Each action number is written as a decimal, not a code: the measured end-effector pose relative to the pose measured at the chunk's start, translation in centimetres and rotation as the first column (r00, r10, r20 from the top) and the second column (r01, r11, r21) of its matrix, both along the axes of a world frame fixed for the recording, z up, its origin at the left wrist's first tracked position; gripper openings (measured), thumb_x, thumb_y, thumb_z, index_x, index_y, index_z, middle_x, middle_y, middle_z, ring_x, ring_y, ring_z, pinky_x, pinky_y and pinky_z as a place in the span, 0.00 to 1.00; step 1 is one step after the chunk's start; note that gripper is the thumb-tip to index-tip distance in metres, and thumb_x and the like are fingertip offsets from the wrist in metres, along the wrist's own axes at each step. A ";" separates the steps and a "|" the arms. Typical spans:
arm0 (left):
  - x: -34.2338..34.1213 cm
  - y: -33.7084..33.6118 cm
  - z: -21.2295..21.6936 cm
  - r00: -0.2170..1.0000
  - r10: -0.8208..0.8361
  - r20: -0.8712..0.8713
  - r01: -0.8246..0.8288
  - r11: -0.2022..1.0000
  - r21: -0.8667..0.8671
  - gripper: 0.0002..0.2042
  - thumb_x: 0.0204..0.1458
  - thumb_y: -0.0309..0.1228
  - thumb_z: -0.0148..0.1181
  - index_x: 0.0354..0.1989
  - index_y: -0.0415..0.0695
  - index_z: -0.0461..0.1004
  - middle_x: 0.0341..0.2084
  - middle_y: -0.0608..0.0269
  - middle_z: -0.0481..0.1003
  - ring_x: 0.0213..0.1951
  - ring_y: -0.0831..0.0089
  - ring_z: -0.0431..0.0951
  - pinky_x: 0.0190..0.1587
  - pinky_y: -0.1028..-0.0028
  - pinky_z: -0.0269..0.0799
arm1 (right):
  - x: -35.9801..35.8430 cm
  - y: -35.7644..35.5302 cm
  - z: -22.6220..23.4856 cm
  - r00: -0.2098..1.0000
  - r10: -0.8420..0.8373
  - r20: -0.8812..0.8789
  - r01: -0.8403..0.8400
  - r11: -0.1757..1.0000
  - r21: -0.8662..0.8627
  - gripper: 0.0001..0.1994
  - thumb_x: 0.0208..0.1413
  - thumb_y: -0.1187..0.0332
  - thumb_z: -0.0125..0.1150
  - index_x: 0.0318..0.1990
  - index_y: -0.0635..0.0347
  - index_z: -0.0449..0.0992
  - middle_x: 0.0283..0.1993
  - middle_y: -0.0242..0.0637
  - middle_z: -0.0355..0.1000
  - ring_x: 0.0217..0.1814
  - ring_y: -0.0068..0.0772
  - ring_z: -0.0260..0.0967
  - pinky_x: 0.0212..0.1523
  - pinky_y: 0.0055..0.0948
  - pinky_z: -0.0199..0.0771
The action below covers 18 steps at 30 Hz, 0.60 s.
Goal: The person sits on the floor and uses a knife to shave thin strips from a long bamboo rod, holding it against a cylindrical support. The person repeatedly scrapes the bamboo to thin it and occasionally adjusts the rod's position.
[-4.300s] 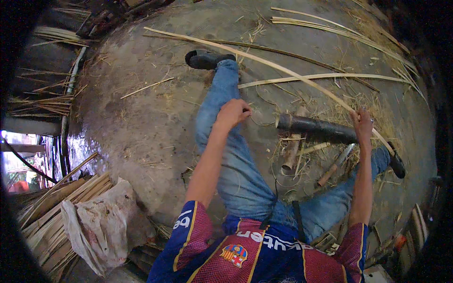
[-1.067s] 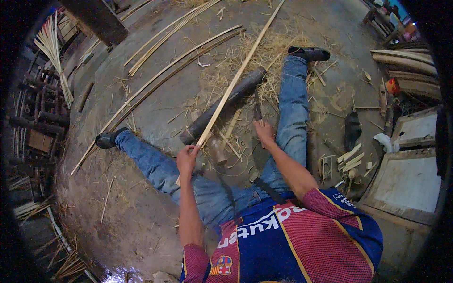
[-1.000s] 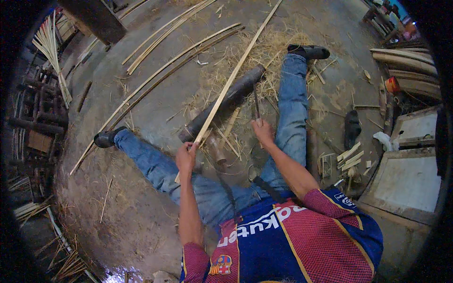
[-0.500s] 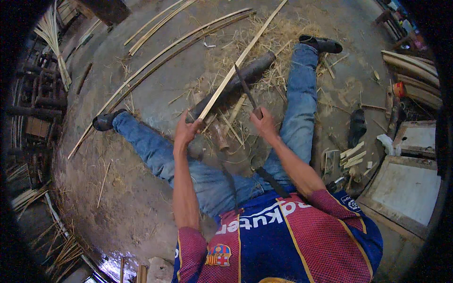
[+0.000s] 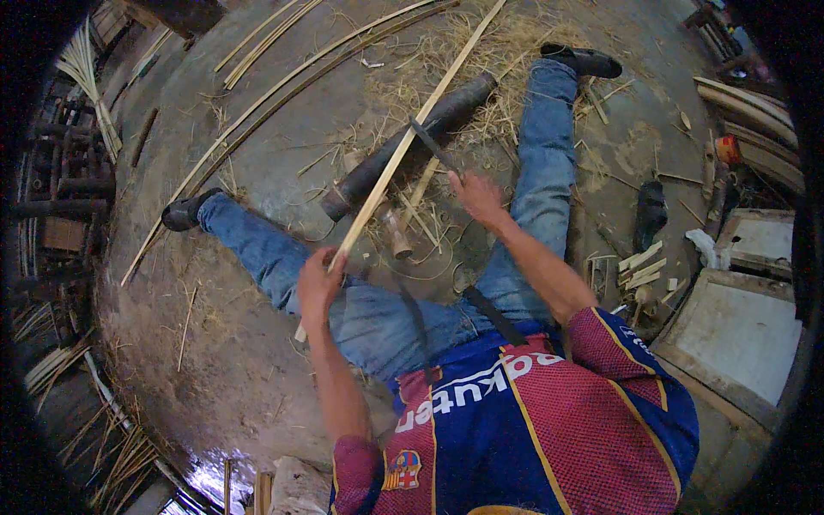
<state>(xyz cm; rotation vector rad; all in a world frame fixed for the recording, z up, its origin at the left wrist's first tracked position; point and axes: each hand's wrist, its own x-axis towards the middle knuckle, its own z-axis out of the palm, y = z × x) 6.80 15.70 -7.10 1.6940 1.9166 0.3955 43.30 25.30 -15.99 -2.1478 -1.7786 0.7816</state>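
Observation:
A long pale bamboo strip (image 5: 394, 163) slants from beside my left thigh up to the far edge of view. My left hand (image 5: 318, 279) is closed round it near its close end, which sticks out past the hand. My right hand (image 5: 477, 196) grips a knife (image 5: 434, 144) with a dark blade; the handle is mostly hidden in the fist. The blade's far end meets the strip above a dark round log (image 5: 459, 106). That log lies tilted between my spread legs, over a short wooden piece (image 5: 394, 232).
Shavings (image 5: 489, 51) litter the floor round the log's far end. Long curved strips (image 5: 283, 90) lie at left. On the right are a dark sandal (image 5: 650, 219), short wood offcuts (image 5: 641, 266) and pale framed panels (image 5: 730, 335). A rack (image 5: 73, 184) stands far left.
The strip has slid toward me, its close end now reaching past my left hand. My left hand has come down and left. My right hand and the knife have moved slightly left and away.

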 end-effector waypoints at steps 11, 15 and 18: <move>3.4 8.3 -5.1 0.875 0.240 0.421 0.012 0.858 -0.514 0.22 0.61 0.52 0.55 0.28 0.43 0.74 0.13 0.70 0.67 0.13 0.80 0.63 0.17 0.75 0.57 | -3.7 -4.9 5.0 0.877 0.431 -0.214 -0.461 0.880 -0.116 0.33 0.63 0.36 0.45 0.37 0.63 0.78 0.31 0.56 0.76 0.38 0.65 0.74 0.42 0.54 0.74; 1.4 6.1 -4.3 0.815 0.359 0.454 0.008 0.777 -0.630 0.22 0.60 0.54 0.56 0.25 0.47 0.71 0.12 0.74 0.64 0.13 0.83 0.58 0.15 0.77 0.51 | -0.7 -2.6 2.2 0.943 0.221 -0.249 -0.256 0.960 -0.116 0.31 0.62 0.38 0.49 0.33 0.62 0.77 0.26 0.53 0.72 0.32 0.57 0.71 0.38 0.51 0.72; 0.3 5.9 -3.9 0.819 0.360 0.446 0.007 0.772 -0.635 0.22 0.59 0.55 0.57 0.25 0.48 0.71 0.13 0.75 0.64 0.13 0.83 0.57 0.15 0.78 0.51 | -0.3 -1.7 1.4 0.947 0.277 -0.163 -0.256 0.957 0.139 0.30 0.62 0.41 0.52 0.26 0.64 0.74 0.18 0.50 0.66 0.21 0.47 0.67 0.27 0.47 0.68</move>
